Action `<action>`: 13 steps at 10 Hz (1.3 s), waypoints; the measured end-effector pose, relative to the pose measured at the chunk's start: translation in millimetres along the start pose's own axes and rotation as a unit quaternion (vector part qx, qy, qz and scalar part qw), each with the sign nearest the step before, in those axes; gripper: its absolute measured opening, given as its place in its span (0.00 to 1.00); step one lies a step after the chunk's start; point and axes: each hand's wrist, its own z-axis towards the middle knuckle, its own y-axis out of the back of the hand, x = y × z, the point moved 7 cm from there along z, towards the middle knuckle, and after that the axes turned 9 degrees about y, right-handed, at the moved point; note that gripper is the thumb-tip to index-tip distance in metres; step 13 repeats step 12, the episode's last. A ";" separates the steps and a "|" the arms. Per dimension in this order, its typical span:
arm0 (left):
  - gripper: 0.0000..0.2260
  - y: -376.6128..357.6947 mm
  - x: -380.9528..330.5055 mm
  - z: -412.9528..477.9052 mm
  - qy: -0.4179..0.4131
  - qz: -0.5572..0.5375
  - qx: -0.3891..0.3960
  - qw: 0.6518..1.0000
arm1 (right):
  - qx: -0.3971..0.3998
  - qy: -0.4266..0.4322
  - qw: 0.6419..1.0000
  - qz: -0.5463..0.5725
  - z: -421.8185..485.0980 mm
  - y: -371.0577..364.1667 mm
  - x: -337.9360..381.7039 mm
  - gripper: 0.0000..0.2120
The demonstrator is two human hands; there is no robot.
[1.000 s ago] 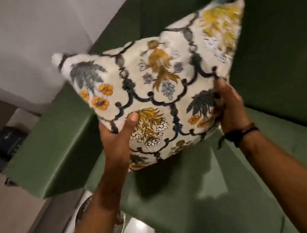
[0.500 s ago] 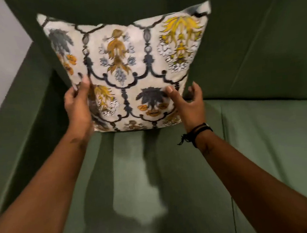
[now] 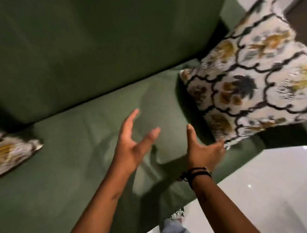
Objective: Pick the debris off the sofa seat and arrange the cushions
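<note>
Two bare hands out over the green sofa seat (image 3: 79,158); left hand (image 3: 133,147) spread wide, holding nothing; right hand (image 3: 202,149) spread too, fingertips (image 3: 221,144) right at the near corner of the big flowery cushion (image 3: 246,84), maybe just touching, hard to tell through the blur. Big cushion at the right end of the sofa, tipped up on its corner, leaning toward the right arm and the green back (image 3: 89,48). Second flowery cushion (image 3: 8,153) at the far left edge, lying on the seat, well apart from both hands.

Looks soft, puffy and light; easy to squash, not easy to break; cloth not slippery. Best to grab by both side edges or two corners, one hand each side, then stand it against the back. No crumbs or bits to see on the seat. No words, brands or labels to read anywhere; only flower and leaf shapes with dark curly lines.
</note>
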 end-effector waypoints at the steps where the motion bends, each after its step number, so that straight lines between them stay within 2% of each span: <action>1: 0.45 -81.2 -42.3 62.8 -0.028 0.066 0.099 0.992 | -0.051 -0.070 0.994 0.061 72.6 31.4 -32.5 0.51; 2: 0.55 -149.9 -91.3 133.3 -0.046 0.084 0.144 0.985 | -0.080 -0.076 0.984 0.137 130.3 40.0 -46.3 0.53; 3: 0.55 -211.5 -136.4 195.6 -0.043 0.100 0.166 0.980 | -0.056 -0.043 0.970 0.231 166.3 27.5 -46.2 0.55; 4: 0.57 -252.9 -154.5 221.7 -0.010 0.081 0.211 0.974 | -0.021 -0.008 0.965 0.261 180.8 19.8 -46.2 0.57; 5: 0.49 -247.2 -159.2 215.7 0.004 0.027 0.155 0.988 | 0.022 0.014 0.964 0.264 186.0 23.9 -40.4 0.55; 6: 0.28 -193.7 -147.4 182.2 -0.064 -0.054 0.052 0.995 | 0.095 0.049 0.947 0.303 194.3 23.1 -18.4 0.46; 7: 0.20 -103.8 -134.0 138.1 -0.132 -0.135 -0.106 0.976 | 0.224 0.136 0.914 0.311 205.2 0.1 36.0 0.36; 8: 0.30 -37.8 -102.4 99.4 -0.122 -0.183 -0.234 0.947 | 0.352 0.202 0.862 0.305 202.4 -47.6 105.4 0.34; 9: 0.45 -6.5 -69.5 89.6 -0.086 -0.207 -0.309 0.924 | 0.435 0.257 0.817 0.279 184.4 -98.2 160.3 0.28; 10: 0.52 11.9 -54.0 101.3 -0.042 -0.199 -0.317 0.926 | 0.477 0.277 0.796 0.250 166.6 -139.5 176.3 0.30; 11: 0.52 19.2 -58.0 107.8 -0.014 -0.137 -0.304 0.943 | 0.462 0.266 0.817 0.217 164.3 -145.8 169.1 0.35; 12: 0.53 26.8 -66.0 70.8 0.015 -0.099 -0.310 0.945 | 0.390 0.272 0.867 0.151 152.2 -93.7 149.8 0.44; 13: 0.53 26.8 -66.0 70.8 0.015 -0.099 -0.310 0.945 | 0.390 0.272 0.867 0.151 152.2 -93.7 149.8 0.44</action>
